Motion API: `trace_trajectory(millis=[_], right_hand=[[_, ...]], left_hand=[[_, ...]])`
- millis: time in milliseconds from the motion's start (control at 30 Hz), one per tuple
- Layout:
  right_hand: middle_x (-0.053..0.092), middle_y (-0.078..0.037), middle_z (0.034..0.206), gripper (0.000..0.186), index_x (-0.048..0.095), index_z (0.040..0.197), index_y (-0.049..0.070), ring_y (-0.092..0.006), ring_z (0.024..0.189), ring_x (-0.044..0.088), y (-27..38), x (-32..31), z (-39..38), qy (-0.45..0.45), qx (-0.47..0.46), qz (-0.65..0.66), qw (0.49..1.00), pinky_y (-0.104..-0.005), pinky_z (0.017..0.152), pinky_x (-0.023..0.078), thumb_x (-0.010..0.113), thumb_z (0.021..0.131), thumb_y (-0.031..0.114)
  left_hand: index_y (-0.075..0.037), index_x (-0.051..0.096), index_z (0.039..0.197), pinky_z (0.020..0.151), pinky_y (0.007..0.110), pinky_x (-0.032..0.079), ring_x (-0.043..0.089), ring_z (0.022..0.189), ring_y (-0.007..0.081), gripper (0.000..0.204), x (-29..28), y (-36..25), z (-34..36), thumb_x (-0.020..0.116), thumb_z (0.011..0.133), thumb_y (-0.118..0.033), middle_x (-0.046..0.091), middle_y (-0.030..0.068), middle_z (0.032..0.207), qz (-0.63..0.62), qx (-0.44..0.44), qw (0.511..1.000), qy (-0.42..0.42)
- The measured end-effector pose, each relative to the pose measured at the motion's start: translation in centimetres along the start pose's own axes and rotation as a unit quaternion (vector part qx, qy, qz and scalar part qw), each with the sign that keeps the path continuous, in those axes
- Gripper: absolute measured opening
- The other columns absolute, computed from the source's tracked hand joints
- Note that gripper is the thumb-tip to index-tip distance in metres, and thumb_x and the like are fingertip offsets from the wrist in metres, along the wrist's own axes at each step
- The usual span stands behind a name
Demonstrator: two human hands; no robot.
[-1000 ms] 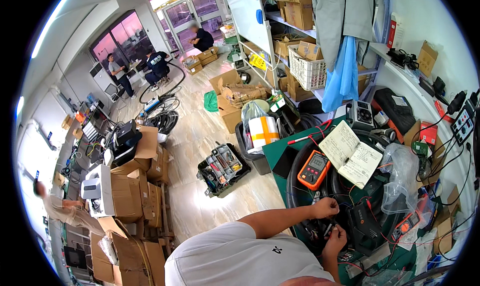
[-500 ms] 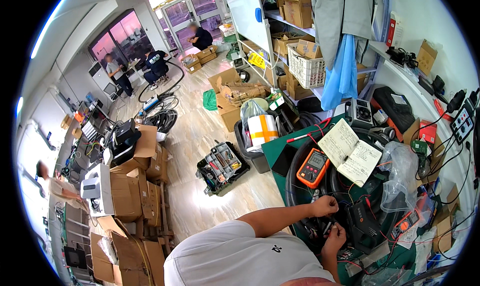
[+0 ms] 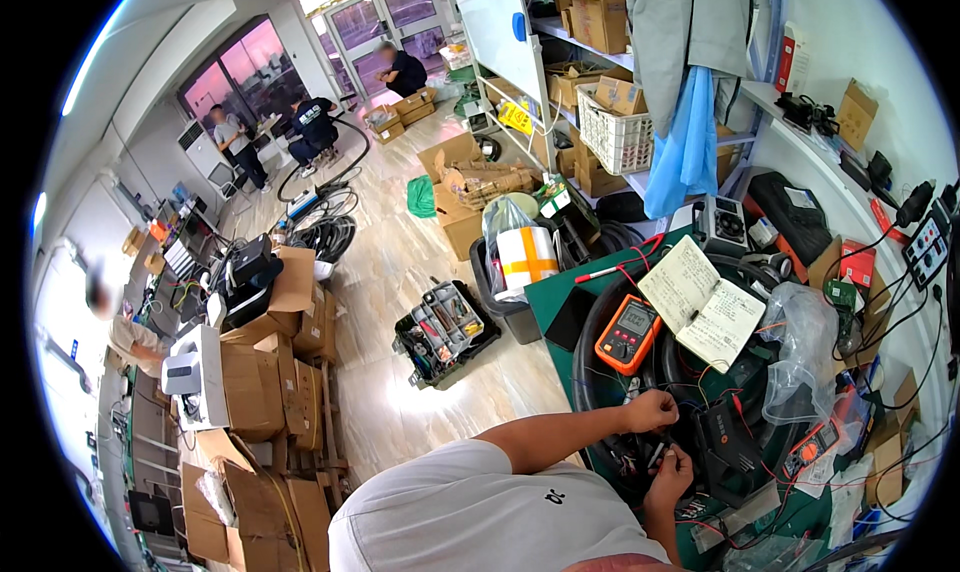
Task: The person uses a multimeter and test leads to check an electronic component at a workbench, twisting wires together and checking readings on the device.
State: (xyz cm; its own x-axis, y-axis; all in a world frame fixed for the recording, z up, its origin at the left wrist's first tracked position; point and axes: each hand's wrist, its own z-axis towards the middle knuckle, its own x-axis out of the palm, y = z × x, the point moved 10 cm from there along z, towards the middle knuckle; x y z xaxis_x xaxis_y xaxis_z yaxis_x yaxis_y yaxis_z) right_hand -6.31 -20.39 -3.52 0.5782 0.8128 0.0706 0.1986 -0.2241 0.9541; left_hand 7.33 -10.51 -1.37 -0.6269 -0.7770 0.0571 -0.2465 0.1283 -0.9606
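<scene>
Over the green-topped bench (image 3: pixel 552 307), my left hand (image 3: pixel 652 412) is closed in a pinch; what lies between the fingertips is too small to make out. Just nearer to me, my right hand (image 3: pixel 670 472) has its fingers curled around something small that I cannot identify, beside thin wires and dark cable. To its right sits a black boxy device (image 3: pixel 733 447). An orange multimeter (image 3: pixel 628 334) rests beyond my left hand on thick black coiled cable. Beside it an open notebook (image 3: pixel 702 307) with handwriting lies spread.
Another orange multimeter (image 3: pixel 810 448) and a clear plastic bag (image 3: pixel 800 352) are on the bench's right. A black phone-like slab (image 3: pixel 570 319) lies near its left edge. On the floor stand an open toolbox (image 3: pixel 445 332), a bin (image 3: pixel 520 322) and stacked cartons (image 3: pixel 255 392). Several people are farther off.
Both my hands stay in nearly the same place and pose. The view has shifted very slightly. At the far left, a person has moved, their head blurred.
</scene>
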Motion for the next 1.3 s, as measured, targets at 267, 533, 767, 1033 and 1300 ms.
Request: trace_trajectory(millis=[267,533,767,1033,1300], right_hand=[[0.06,-0.002,0.083,0.016,0.061,0.102,0.002,-0.0074,0.065,0.054,0.15,0.04,-0.12,-0.013,0.001,0.007,1.0,-0.0201,0.048,0.045,0.054,0.091,0.011],[0.06,-0.002,0.083,0.016,0.061,0.102,0.002,-0.0072,0.065,0.053,0.15,0.04,-0.1,-0.011,-0.007,0.009,1.0,-0.0205,0.048,0.046,0.054,0.091,0.011],[0.061,-0.003,0.086,0.018,0.06,0.104,0.001,-0.0082,0.067,0.054,-0.15,-0.02,0.03,-0.006,-0.002,0.0,1.0,-0.0209,0.049,0.046,0.055,0.091,0.013],[0.061,-0.004,0.087,0.019,0.059,0.105,0.001,-0.0087,0.068,0.054,-0.22,-0.08,0.06,-0.005,0.001,0.001,1.0,-0.021,0.049,0.047,0.055,0.09,0.012],[0.061,-0.004,0.087,0.017,0.06,0.104,0.001,-0.0086,0.066,0.054,-0.06,0.01,-0.02,-0.006,-0.003,-0.003,1.0,-0.0218,0.049,0.046,0.054,0.091,0.011]], left_hand=[[0.001,0.059,0.086,0.055,0.027,0.047,0.057,0.058,0.0118,0.019,0.04,0.02,0.04,0.064,0.084,-0.018,0.059,0.0049,0.068,0.002,0.0,1.0,0.007],[0.001,0.059,0.087,0.055,0.027,0.047,0.057,0.058,0.0121,0.02,0.04,-0.49,-0.3,0.064,0.084,-0.019,0.06,0.0055,0.069,0.01,-0.01,1.0,0.008],[0.0,0.057,0.086,0.055,0.027,0.047,0.055,0.058,0.0117,0.021,0.11,-0.34,-0.24,0.064,0.085,-0.02,0.059,0.0051,0.069,0.007,-0.007,1.0,0.012],[0.0,0.057,0.086,0.054,0.027,0.046,0.054,0.057,0.0115,0.019,0.31,-0.07,-0.06,0.063,0.085,-0.019,0.058,0.0048,0.068,-0.014,-0.007,1.0,0.018],[0.001,0.057,0.086,0.052,0.027,0.044,0.053,0.056,0.0115,0.019,0.18,-0.32,-0.33,0.063,0.085,-0.017,0.058,0.0053,0.066,-0.016,-0.007,1.0,0.011]])
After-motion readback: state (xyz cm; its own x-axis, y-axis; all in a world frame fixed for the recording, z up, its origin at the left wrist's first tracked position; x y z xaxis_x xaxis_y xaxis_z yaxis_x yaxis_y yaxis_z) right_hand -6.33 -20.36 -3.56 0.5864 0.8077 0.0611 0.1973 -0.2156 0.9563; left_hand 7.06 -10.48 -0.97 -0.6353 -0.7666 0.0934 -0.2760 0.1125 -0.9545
